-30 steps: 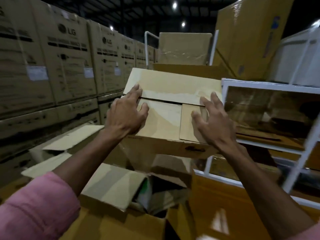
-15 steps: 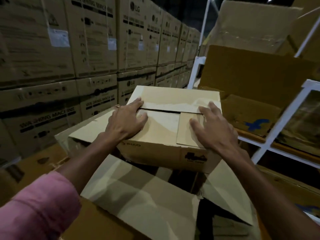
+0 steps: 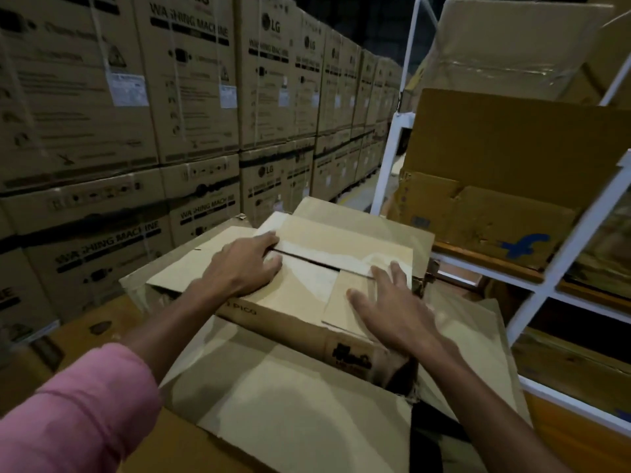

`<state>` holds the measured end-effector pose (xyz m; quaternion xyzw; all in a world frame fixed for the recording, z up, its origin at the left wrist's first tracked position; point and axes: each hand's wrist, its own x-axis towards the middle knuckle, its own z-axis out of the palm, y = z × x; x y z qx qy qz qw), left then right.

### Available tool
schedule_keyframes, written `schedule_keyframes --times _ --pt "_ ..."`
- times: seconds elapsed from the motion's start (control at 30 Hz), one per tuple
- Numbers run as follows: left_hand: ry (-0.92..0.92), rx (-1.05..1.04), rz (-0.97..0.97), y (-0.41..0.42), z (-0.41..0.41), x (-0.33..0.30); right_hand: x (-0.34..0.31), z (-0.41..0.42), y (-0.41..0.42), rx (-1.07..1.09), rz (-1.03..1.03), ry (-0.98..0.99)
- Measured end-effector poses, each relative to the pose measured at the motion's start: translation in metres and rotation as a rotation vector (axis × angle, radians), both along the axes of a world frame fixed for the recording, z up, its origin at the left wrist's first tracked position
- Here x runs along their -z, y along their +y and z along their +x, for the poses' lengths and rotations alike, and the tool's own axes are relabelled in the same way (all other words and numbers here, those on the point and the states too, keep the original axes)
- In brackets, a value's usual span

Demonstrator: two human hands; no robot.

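Observation:
A small brown cardboard box (image 3: 307, 295) with its top flaps folded down sits in the mouth of a larger open carton (image 3: 290, 404). My left hand (image 3: 244, 268) rests on the box's left top flap, fingers bent, with the fingertips at the seam between the flaps. My right hand (image 3: 392, 308) lies flat on the right flap, fingers spread and straight, pressing it down. The box's underside and the inside of the large carton are hidden.
Tall stacks of washing machine cartons (image 3: 191, 97) wall off the left side. A white metal rack (image 3: 560, 257) on the right holds flattened cardboard (image 3: 495, 216) with a blue logo. The large carton's flaps spread out around the box.
The small box has come down from chest height into the mouth of the large carton, with both hands staying on its top flaps. The view has swung left and downward.

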<state>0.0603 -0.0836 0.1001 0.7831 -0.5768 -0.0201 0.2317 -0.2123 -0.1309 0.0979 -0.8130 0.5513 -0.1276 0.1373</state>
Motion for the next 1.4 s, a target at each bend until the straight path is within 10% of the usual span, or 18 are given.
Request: schedule_keyframes --times 0.93,1.4 --pt "-0.275 0.638 0.697 -0.06 -0.028 0.091 0.085 0.055 -0.021 -0.194 0.426 0.388" --pt "-0.096 0.575 0.683 -0.067 -0.015 0.12 0.091 0.043 -0.088 -0.102 0.181 0.305"
